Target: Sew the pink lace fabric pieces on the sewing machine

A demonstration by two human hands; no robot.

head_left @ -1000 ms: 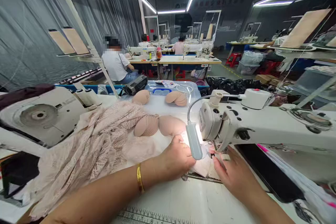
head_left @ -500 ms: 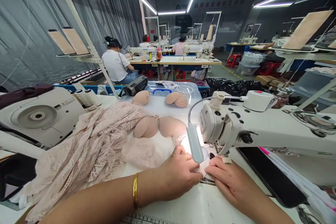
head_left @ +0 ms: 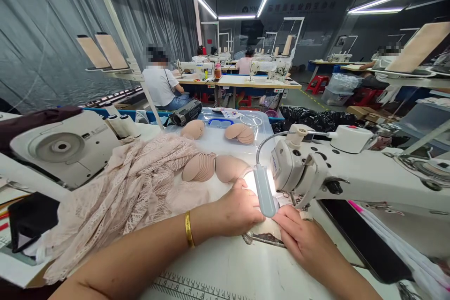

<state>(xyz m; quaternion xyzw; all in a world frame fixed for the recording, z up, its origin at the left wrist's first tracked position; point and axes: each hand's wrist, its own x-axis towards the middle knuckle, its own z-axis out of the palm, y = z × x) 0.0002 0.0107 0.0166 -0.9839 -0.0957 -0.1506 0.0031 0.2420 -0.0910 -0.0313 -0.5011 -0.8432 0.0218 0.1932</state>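
My left hand (head_left: pixel 236 207), with a gold bangle at its wrist, is closed at the edge of a pale pink fabric piece (head_left: pixel 251 182) lit by the lamp. My right hand (head_left: pixel 303 233) lies in front of the needle area, its fingers pressed together on the near edge of the same fabric. Much of that piece is hidden by my hands and the grey lamp head (head_left: pixel 265 192). The white sewing machine (head_left: pixel 355 173) stands over my right hand; its needle is out of sight. Beige bra cups (head_left: pixel 230 168) lie beyond my left hand.
Pink lace (head_left: pixel 140 173) is heaped at the left beside another machine head (head_left: pixel 66 145). A clear plastic box (head_left: pixel 211 136) with more cups stands behind. A black phone (head_left: pixel 365 239) lies at right, a ruler scale (head_left: pixel 190 286) along the front. A person (head_left: pixel 160 84) sits ahead.
My left hand has moved away from me, carrying its fabric edge toward the back and uncovering the metal plate in front. The right hand stays nearly in place. The view has shifted slightly.
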